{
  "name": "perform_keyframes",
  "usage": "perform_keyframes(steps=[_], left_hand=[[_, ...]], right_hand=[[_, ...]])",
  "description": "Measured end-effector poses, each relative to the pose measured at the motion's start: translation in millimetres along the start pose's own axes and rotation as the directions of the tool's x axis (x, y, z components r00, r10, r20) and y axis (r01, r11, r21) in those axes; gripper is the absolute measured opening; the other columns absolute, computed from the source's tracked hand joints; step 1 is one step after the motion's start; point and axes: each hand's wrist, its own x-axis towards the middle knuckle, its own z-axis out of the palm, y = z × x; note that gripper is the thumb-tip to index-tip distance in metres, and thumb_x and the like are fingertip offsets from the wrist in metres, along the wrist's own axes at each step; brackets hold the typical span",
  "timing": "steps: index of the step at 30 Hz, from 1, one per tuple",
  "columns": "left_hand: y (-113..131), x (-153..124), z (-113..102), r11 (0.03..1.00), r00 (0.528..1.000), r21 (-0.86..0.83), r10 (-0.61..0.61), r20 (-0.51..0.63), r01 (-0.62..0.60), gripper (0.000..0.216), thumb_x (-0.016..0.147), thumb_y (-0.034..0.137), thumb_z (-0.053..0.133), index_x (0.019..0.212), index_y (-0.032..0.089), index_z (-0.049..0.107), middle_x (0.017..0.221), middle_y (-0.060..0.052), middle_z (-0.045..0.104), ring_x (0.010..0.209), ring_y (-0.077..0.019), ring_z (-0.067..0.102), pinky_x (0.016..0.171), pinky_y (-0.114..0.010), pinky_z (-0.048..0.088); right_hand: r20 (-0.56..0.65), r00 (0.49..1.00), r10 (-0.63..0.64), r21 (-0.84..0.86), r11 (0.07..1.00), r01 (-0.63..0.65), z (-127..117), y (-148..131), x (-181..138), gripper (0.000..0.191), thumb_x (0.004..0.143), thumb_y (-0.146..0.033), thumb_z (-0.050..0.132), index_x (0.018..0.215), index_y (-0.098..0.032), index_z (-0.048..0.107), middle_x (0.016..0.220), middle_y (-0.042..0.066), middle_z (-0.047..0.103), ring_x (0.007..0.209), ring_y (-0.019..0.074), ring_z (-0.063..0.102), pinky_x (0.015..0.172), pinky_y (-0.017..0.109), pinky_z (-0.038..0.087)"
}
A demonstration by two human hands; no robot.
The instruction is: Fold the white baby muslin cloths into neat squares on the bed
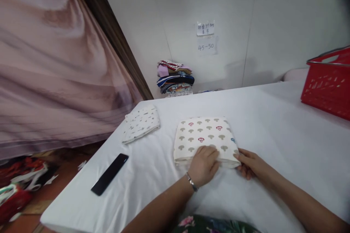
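A white folded cloth (201, 133) printed with grey, red and blue mushrooms lies in front of me on the table. My left hand (203, 164), with a metal bracelet at the wrist, has its curled fingers over the cloth's near edge and its thumb low beside that edge. At the near right corner my right hand (251, 163) pinches the cloth between thumb and fingers. Farther left rests a second folded white cloth (142, 122) with small dark prints, touched by neither hand.
A black phone (109, 174) lies near the left edge of the white-covered table (276, 127). At the far right stands a red plastic basket (328, 85). Stacked folded fabrics (176, 78) sit beyond the far edge by the wall. A pink curtain (62, 62) hangs at left.
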Motion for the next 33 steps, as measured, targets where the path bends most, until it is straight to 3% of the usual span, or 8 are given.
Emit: perform_keyframes(steps=[4,7,10,12,18,28,30,33], left_hand=[[-39,-34,-20,0.969,0.949,0.058,-0.224,-0.22,0.242,0.025,0.084,0.023,0.048,0.108,0.022,0.057,0.111,-0.009,0.059,0.107,-0.0205,0.051,0.094,-0.042,0.04],[-64,-62,-32,0.85,0.793,-0.023,-0.5,-0.348,0.526,0.026,0.082,0.029,0.05,0.105,0.02,0.059,0.113,-0.01,0.059,0.104,-0.0223,0.054,0.088,-0.041,0.045],[-75,-80,-37,0.613,0.572,-0.273,-0.79,-0.22,0.742,0.036,0.082,0.042,0.048,0.107,0.018,0.057,0.1,-0.008,0.063,0.079,-0.0186,0.062,0.069,-0.033,0.051],[-76,-84,-35,0.483,0.497,-0.39,-0.865,-0.073,0.784,0.041,0.081,0.047,0.047,0.106,0.017,0.058,0.087,-0.004,0.064,0.065,-0.0151,0.06,0.062,-0.028,0.049],[-81,-79,-24,0.403,0.469,-0.49,-0.883,0.014,0.773,0.041,0.075,0.047,0.053,0.103,0.017,0.058,0.079,-0.001,0.061,0.06,-0.0124,0.057,0.058,-0.024,0.045],[-86,-77,-23,0.412,0.468,-0.448,-0.884,0.016,0.793,0.039,0.074,0.038,0.059,0.107,0.018,0.051,0.073,0.001,0.058,0.06,-0.0119,0.056,0.058,-0.023,0.043],[-81,-78,-26,0.485,0.493,-0.329,-0.868,-0.064,0.81,0.048,0.075,0.042,0.058,0.116,0.019,0.048,0.084,-0.002,0.06,0.066,-0.0139,0.058,0.062,-0.026,0.045],[-68,-78,-34,0.682,0.641,-0.085,-0.717,-0.274,0.726,0.05,0.079,0.042,0.056,0.122,0.02,0.046,0.108,-0.008,0.057,0.092,-0.0204,0.057,0.077,-0.034,0.046]], right_hand=[[0.008,1.0,0.026,-0.015,1.0,-0.026,0,-1,-3,0.035,0.077,-0.05,0.055,0.096,-0.021,0.052,0.061,-0.002,0.054,0.044,0.0088,0.05,0.038,0.018,0.04],[0.008,1.0,0.02,-0.031,0.999,-0.019,0,1,-2,0.034,0.077,-0.052,0.055,0.091,-0.021,0.054,0.061,-0.002,0.053,0.045,0.0086,0.049,0.038,0.018,0.039],[-0.003,1.0,0.026,-0.037,0.999,-0.026,2,1,-2,0.035,0.077,-0.054,0.054,0.091,-0.021,0.053,0.061,-0.003,0.05,0.045,0.0083,0.048,0.037,0.018,0.039],[-0.017,0.999,0.038,-0.045,0.998,-0.039,4,-2,-3,0.037,0.077,-0.056,0.052,0.09,-0.021,0.052,0.06,-0.003,0.049,0.043,0.0083,0.048,0.036,0.018,0.038],[-0.081,0.996,0.047,-0.132,0.99,-0.057,7,-5,-2,0.042,0.076,-0.058,0.05,0.096,-0.022,0.049,0.057,-0.003,0.052,0.04,0.0106,0.05,0.033,0.02,0.036],[-0.084,0.995,-0.045,-0.299,0.954,0.018,-1,-1,-1,0.047,0.079,-0.048,0.051,0.116,-0.02,0.045,0.051,-0.005,0.047,0.038,0.0101,0.041,0.035,0.021,0.028],[-0.105,0.993,-0.057,-0.434,0.901,0.006,-2,-4,-3,0.058,0.079,-0.053,0.049,0.127,-0.023,0.037,0.056,-0.003,0.052,0.042,0.0132,0.047,0.038,0.024,0.033],[-0.201,0.956,-0.214,-0.734,0.679,-0.002,-2,-7,-9,0.068,0.079,-0.058,0.045,0.136,-0.025,0.028,0.069,0.002,0.06,0.058,0.0204,0.057,0.05,0.03,0.042]])
